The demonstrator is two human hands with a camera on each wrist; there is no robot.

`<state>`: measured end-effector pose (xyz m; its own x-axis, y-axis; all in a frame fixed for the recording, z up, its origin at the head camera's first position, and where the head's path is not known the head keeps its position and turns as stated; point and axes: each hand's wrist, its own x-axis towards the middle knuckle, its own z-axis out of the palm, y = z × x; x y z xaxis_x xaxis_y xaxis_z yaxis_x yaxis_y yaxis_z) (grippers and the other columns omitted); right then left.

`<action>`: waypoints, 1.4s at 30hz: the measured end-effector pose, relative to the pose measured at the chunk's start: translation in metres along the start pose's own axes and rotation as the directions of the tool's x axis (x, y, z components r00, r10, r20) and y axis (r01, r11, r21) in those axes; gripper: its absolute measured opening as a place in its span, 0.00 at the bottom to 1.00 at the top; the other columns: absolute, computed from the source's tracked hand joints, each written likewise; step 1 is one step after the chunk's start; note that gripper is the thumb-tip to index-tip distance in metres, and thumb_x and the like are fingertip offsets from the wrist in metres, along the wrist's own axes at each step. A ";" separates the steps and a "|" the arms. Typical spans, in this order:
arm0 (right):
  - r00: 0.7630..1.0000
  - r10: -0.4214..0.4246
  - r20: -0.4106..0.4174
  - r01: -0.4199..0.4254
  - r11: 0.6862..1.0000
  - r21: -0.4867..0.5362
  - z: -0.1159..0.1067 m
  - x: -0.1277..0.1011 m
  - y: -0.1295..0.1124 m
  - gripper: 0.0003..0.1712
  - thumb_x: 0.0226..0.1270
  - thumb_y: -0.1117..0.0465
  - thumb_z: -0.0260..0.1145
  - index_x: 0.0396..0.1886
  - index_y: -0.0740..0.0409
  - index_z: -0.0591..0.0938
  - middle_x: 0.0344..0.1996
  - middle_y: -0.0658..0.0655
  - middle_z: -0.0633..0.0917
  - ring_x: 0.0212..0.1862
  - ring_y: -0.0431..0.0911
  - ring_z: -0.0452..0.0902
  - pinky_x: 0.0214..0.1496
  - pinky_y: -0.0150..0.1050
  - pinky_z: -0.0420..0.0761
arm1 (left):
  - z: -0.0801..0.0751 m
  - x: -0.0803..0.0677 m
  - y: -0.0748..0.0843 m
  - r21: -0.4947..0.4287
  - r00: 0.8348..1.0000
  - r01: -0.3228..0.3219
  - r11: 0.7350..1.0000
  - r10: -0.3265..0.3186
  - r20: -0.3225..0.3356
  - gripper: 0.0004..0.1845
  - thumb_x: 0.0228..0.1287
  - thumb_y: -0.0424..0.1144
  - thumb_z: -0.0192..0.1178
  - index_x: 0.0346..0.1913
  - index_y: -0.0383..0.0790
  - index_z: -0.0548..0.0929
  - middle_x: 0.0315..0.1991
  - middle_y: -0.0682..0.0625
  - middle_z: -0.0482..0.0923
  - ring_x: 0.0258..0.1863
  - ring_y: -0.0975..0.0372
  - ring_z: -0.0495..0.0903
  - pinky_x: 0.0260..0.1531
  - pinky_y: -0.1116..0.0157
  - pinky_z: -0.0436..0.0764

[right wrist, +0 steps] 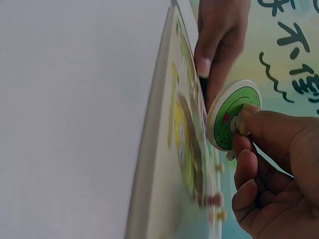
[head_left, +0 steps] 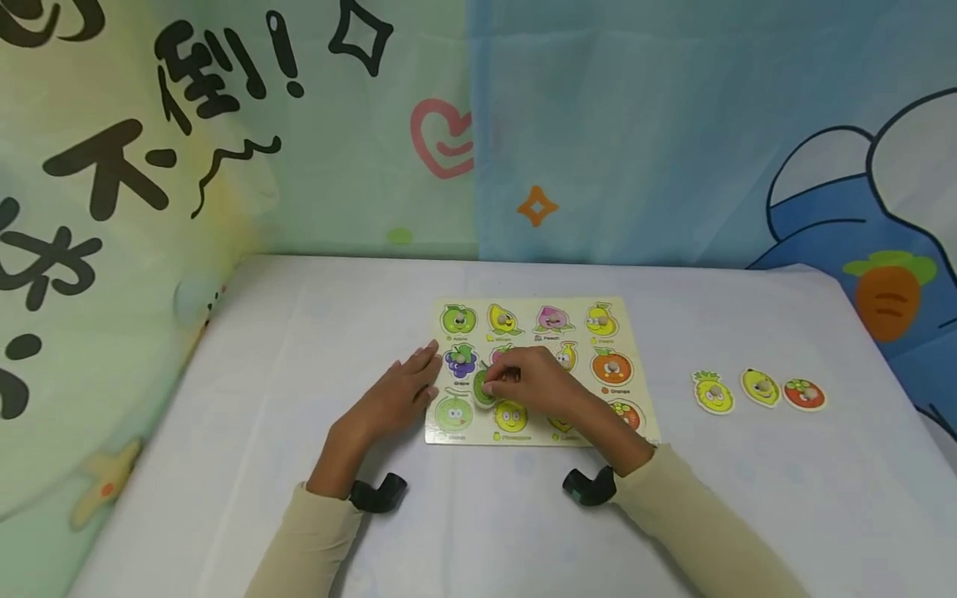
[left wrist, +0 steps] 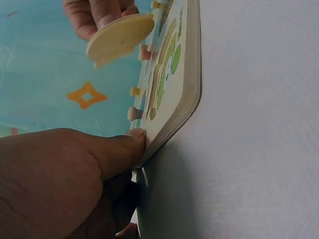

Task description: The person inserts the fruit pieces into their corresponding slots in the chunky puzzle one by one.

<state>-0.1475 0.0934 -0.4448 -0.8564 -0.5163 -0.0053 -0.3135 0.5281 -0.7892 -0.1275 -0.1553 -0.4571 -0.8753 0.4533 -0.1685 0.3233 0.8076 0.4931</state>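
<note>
A wooden fruit puzzle board (head_left: 478, 435) lies on the white table. My right hand (head_left: 534, 382) pinches the knob of a round green melon puzzle piece (right wrist: 224, 122) between thumb and finger. In the head view the piece overlaps the board's left part, above a printed melon (head_left: 453, 414). Seen from the left wrist, the pale underside of the melon piece is tilted and apart from the board. My left hand (head_left: 399, 389) lies along the board's left edge with its fingers extended, and its thumb (left wrist: 124, 149) touches the edge near a corner.
Right of the board lie a pineapple piece (head_left: 714, 394), a lemon piece (head_left: 761, 388) and a tomato piece (head_left: 805, 394). Several knobbed pieces, such as the orange (head_left: 611, 366) and the grapes (head_left: 459, 360), sit in the board. A printed cloth backdrop (head_left: 635, 166) stands behind the table.
</note>
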 end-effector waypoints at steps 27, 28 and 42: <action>0.996 0.064 0.060 -0.057 0.992 -0.113 0.039 0.009 -0.031 0.06 0.60 0.63 0.72 0.24 0.53 0.85 0.18 0.42 0.80 0.24 0.38 0.73 0.26 0.32 0.73 | -0.001 0.000 0.000 -0.007 0.999 -0.045 0.999 0.045 -0.008 0.29 0.75 0.39 0.51 0.74 0.35 0.59 0.77 0.47 0.47 0.75 0.54 0.48 0.71 0.49 0.50; 0.996 0.068 0.059 -0.060 0.990 -0.127 0.040 0.010 -0.033 0.07 0.60 0.63 0.72 0.23 0.53 0.85 0.18 0.42 0.79 0.24 0.38 0.72 0.26 0.32 0.73 | -0.001 0.000 0.000 -0.006 0.999 -0.045 0.999 0.045 -0.007 0.29 0.75 0.39 0.51 0.74 0.35 0.59 0.77 0.47 0.47 0.75 0.54 0.48 0.71 0.49 0.50; 0.994 0.077 0.074 -0.057 0.971 -0.232 0.047 0.016 -0.045 0.10 0.59 0.64 0.72 0.20 0.53 0.83 0.18 0.44 0.78 0.26 0.39 0.72 0.28 0.32 0.74 | -0.002 -0.003 0.000 -0.006 0.999 -0.039 0.999 0.038 -0.022 0.29 0.75 0.38 0.52 0.74 0.34 0.60 0.76 0.46 0.48 0.74 0.53 0.49 0.71 0.49 0.51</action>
<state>-0.1278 0.0292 -0.4381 -0.8451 -0.5229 -0.1112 -0.3505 0.6990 -0.6234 -0.1256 -0.1576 -0.4548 -0.8701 0.4755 -0.1302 0.3549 0.7874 0.5040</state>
